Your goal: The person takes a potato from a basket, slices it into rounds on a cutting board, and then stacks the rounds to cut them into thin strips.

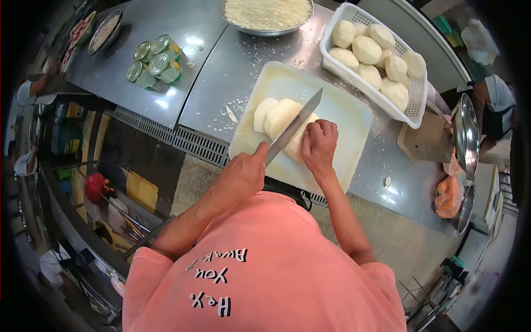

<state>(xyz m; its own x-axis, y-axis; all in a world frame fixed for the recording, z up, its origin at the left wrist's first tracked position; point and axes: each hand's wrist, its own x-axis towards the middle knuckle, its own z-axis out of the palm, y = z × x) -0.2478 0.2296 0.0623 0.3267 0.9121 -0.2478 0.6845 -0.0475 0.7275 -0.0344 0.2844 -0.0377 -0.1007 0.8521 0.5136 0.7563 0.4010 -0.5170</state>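
Note:
My left hand (243,172) is closed around the handle of a kitchen knife (298,122), its broad blade slanting up to the right. The blade lies across a peeled white root vegetable, apparently jicama (281,113), cut into thin slices on its left side. My right hand (321,145) has its fingers curled on the uncut end, close to the blade. Underneath is a pale cutting board (345,160) at the table's front edge. How deep the blade sits in the vegetable is hard to tell.
A white plastic basket (416,117) of peeled jicamas stands at upper right. Behind the board is a metal bowl (268,32) of shredded white pieces. Several cans (160,65) stand left on the steel table (213,88). An orange bag (447,197) lies right. Other people are at both sides.

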